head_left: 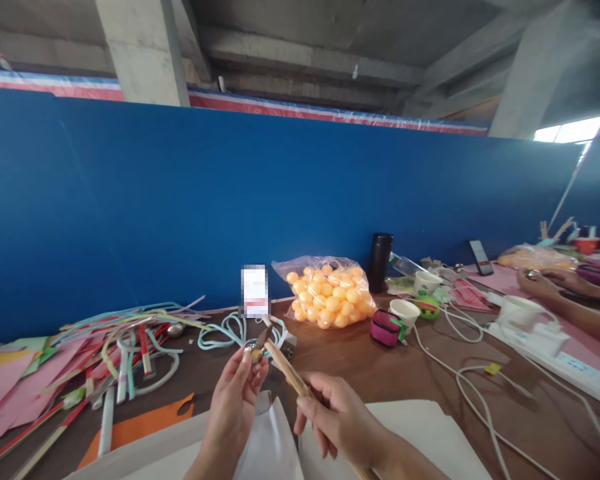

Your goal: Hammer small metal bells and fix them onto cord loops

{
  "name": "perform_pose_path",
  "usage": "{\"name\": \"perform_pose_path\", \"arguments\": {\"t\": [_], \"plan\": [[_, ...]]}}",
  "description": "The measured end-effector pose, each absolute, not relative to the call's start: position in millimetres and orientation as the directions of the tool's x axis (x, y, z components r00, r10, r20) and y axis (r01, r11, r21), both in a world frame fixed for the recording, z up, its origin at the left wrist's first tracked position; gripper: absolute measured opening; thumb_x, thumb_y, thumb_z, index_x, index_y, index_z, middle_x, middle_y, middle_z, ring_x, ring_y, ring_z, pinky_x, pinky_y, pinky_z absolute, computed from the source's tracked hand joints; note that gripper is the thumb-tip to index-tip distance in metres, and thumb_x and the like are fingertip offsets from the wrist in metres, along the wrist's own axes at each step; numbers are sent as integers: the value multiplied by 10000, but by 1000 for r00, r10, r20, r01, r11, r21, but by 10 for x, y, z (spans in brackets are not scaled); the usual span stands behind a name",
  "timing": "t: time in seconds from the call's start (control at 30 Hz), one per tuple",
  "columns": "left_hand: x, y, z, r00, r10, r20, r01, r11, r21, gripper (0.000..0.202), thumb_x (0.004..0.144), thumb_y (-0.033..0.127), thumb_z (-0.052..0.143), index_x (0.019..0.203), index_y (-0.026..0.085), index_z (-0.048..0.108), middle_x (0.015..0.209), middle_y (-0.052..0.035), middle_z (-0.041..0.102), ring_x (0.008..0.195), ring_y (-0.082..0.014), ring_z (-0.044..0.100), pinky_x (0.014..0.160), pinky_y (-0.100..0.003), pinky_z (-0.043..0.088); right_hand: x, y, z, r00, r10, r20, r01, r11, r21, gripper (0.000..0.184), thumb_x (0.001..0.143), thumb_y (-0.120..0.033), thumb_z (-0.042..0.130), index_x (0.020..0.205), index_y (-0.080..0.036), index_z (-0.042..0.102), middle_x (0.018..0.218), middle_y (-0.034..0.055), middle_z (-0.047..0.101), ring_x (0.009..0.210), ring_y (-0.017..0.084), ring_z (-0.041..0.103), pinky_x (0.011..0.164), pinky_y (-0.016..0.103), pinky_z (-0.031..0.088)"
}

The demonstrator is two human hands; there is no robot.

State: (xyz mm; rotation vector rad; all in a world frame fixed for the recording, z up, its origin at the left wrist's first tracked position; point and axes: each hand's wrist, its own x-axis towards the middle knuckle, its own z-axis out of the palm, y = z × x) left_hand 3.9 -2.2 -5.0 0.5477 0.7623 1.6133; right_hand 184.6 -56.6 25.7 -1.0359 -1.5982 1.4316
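My right hand [336,417] is closed round the wooden handle of a paintbrush [286,369], which slants up to the left. My left hand [235,400] pinches the brush's dark bristle tip near a small yellowish bit between its fingertips. Both hands hover over white sheets of paper [420,433] at the near edge of the brown table [420,373].
A clear bag of orange balls [330,293] lies behind the hands, beside a black flask [380,261], paper cups [404,312] and a pink pouch [385,329]. Coloured paper strips [120,340] and sheets pile at left. White cables [475,393] and a power strip [555,360] run right, near another person's arms [570,293].
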Motion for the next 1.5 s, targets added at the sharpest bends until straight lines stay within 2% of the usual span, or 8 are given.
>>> {"name": "perform_pose_path", "arguments": {"t": [0.17, 0.33, 0.5, 0.67, 0.83, 0.97, 1.13, 1.5], "plan": [[35, -34, -44, -169, 983, -69, -687, -67, 723, 244, 715, 147, 676, 955, 143, 632, 882, -76, 690, 755, -154, 668, 711, -240, 551, 1854, -572, 270, -363, 931, 34, 35, 49, -998, 511, 857, -482, 460, 1240, -145, 455, 723, 24, 652, 333, 32, 428, 314, 144, 300], [37, -35, -37, -184, 981, -62, -670, -79, 738, 226, 723, 139, 668, 946, 142, 632, 843, -65, 688, 733, -144, 667, 706, -241, 552, 1848, -587, 272, -415, 910, 6, 114, 58, -992, 458, 855, -456, 477, 1200, -156, 502, 740, 28, 665, 339, 30, 433, 314, 138, 293], [38, -30, -50, -174, 983, -56, -674, -78, 735, 257, 711, 161, 688, 959, 140, 624, 871, -70, 685, 747, -150, 667, 713, -239, 547, 1854, -574, 243, -398, 917, 35, 62, 65, -996, 468, 873, -450, 457, 1236, -156, 466, 741, 29, 662, 340, 31, 439, 319, 138, 311], [41, -30, -64, -183, 982, -47, -655, -86, 751, 282, 705, 159, 692, 977, 140, 619, 857, -71, 686, 743, -150, 666, 714, -238, 545, 1856, -556, 213, -403, 915, 27, 108, 77, -991, 450, 863, -438, 486, 1218, -162, 494, 736, 26, 667, 335, 30, 434, 315, 135, 307], [35, -18, -68, -169, 984, -50, -668, -78, 740, 311, 691, 180, 708, 987, 146, 619, 894, -74, 685, 760, -159, 668, 726, -250, 545, 1866, -549, 216, -383, 923, 40, 32, 56, -998, 468, 877, -433, 469, 1247, -147, 459, 734, 27, 659, 336, 26, 432, 318, 135, 318], [35, -2, -84, -177, 982, -58, -665, -76, 743, 311, 689, 175, 708, 985, 144, 618, 872, -74, 686, 753, -160, 669, 714, -245, 547, 1869, -550, 230, -418, 908, 32, 92, 77, -993, 415, 876, -403, 484, 1211, -159, 501, 740, 26, 670, 335, 19, 437, 308, 119, 306], [42, -1, -85, -177, 982, -72, -668, -66, 741, 303, 692, 171, 703, 981, 143, 619, 876, -73, 686, 747, -160, 669, 702, -242, 548, 1874, -540, 219, -400, 916, 43, 50, 68, -996, 430, 883, -407, 473, 1238, -164, 472, 735, 20, 666, 338, 21, 439, 311, 121, 317], [49, 2, -71, -175, 981, -85, -670, -55, 741, 286, 700, 174, 697, 972, 138, 617, 863, -72, 684, 735, -157, 668, 703, -244, 547, 1887, -527, 229, -416, 909, 27, 75, 64, -995, 412, 885, -400, 470, 1223, -165, 489, 743, 27, 669, 338, 19, 439, 302, 114, 305]]}}
